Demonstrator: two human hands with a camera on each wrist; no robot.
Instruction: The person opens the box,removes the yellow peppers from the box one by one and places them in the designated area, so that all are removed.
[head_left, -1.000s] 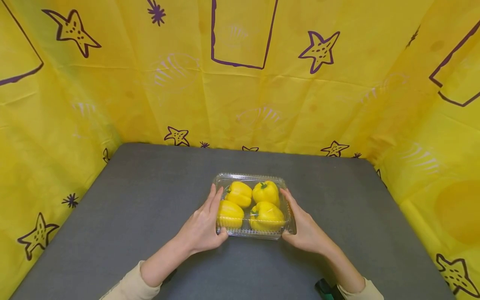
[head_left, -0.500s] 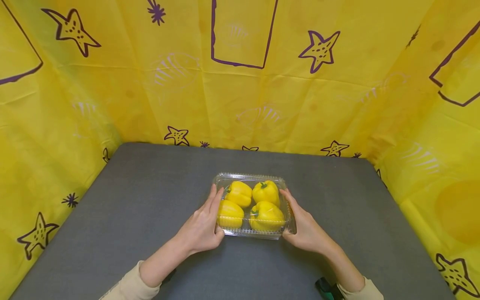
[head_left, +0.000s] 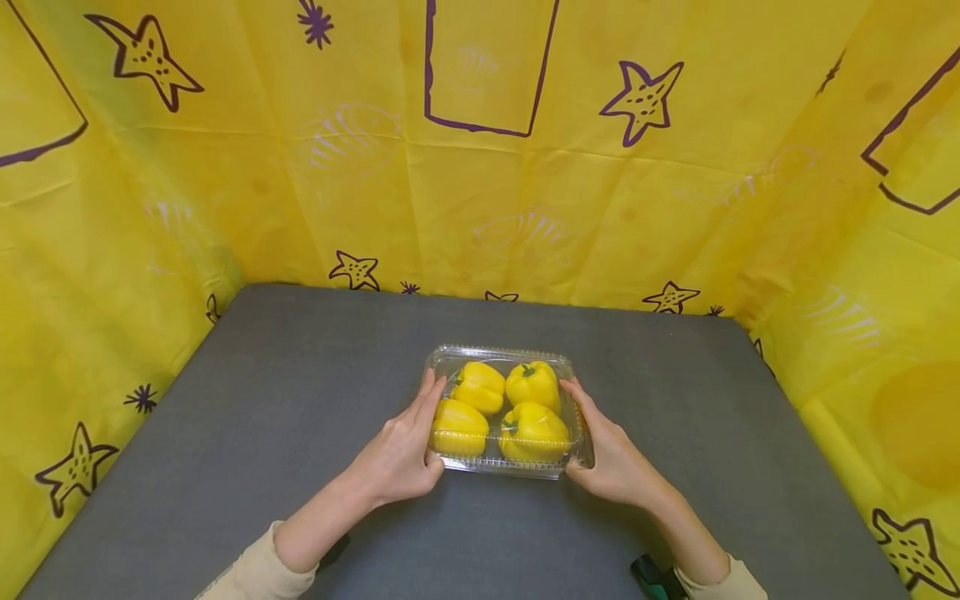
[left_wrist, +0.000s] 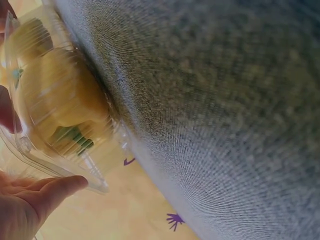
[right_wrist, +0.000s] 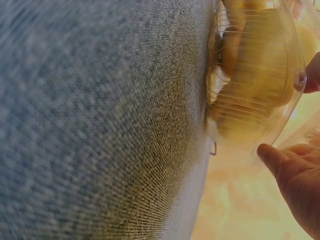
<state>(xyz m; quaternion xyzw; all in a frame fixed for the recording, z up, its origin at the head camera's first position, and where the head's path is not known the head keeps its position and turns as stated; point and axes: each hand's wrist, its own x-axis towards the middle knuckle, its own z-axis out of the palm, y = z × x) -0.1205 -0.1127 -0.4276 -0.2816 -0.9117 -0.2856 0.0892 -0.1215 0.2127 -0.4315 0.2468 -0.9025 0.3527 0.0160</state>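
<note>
Room to pass: lay across the table (head_left: 300, 367) beyond the clear container (head_left: 495, 421), outside both forearms (head_left: 322, 521) and between them. Obstacles: left hand (head_left: 401, 458) and right hand (head_left: 611, 458) blocked the container's sides; yellow curtain (head_left: 480, 183) walled three edges.

Your left thumb (head_left: 432, 472) has slid toward the left of the frame: a second ago its tip lapped over the lower-left corner of the clear clamshell box (head_left: 502, 467), and it now sits further out, so more of the near rim there shows. Your left hand (head_left: 397, 462) has edged slightly left too, as has its beige sleeve (head_left: 258, 571) at lower left. The yellow printed cloth (head_left: 480, 183) appears a touch further right.
</note>
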